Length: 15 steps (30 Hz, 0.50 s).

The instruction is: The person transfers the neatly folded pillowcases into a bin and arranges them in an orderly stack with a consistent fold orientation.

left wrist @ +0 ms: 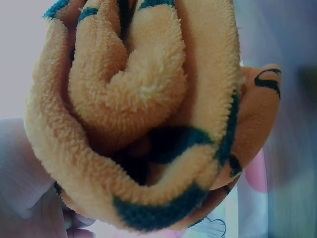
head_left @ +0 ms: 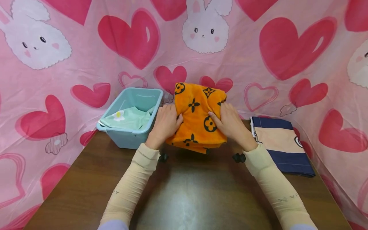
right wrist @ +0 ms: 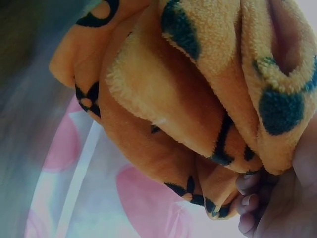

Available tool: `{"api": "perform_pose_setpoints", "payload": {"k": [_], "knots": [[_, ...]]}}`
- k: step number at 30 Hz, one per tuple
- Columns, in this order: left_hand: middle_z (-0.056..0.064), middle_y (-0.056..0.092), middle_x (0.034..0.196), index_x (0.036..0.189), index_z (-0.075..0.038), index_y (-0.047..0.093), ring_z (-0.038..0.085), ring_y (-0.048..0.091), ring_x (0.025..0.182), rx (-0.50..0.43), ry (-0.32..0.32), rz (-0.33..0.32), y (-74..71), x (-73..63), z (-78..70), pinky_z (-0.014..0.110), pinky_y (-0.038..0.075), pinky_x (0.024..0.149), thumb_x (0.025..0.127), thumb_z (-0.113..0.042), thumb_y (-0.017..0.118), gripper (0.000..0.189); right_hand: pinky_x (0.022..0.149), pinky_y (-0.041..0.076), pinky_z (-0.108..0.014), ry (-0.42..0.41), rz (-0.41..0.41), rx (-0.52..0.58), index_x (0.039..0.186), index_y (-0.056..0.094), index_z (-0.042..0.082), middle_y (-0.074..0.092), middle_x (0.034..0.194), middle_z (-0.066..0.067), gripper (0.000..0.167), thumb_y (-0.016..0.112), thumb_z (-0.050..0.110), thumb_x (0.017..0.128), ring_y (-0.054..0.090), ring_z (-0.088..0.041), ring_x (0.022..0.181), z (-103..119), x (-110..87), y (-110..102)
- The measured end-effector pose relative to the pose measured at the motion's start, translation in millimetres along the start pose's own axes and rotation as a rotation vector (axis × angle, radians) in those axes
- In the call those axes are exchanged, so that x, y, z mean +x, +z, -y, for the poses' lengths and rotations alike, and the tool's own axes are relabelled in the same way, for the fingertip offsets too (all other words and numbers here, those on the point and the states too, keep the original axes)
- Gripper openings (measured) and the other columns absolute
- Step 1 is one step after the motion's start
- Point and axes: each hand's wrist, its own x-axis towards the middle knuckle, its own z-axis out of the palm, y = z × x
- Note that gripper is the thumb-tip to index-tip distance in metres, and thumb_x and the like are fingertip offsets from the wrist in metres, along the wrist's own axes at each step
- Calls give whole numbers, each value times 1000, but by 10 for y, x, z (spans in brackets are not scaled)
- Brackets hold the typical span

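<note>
Over the back of the table, the orange cloth hangs between the left hand and the right hand, fingers curled on its sides, likely so its folds stay together. Its flowered front faces the near side, and it looks almost as wide as tall, so no long way shows clearly.

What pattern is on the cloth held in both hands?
The cloth is orange with dark flower-like motifs; the head view shows it best.
</note>
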Motion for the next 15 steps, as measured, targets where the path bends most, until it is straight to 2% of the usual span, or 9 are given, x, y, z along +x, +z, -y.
{"api": "perform_pose_setpoints", "payload": {"k": [15], "knots": [[16,55,85,99,3,55,34,50,81,13,-5,-18,-100,51,61,44,42,78,102,-28,55,31,92,32,-46,2,-25,14,122,47,3,46,95,-11,48,52,47,103,42,-33,97,69,87,-4]]}}
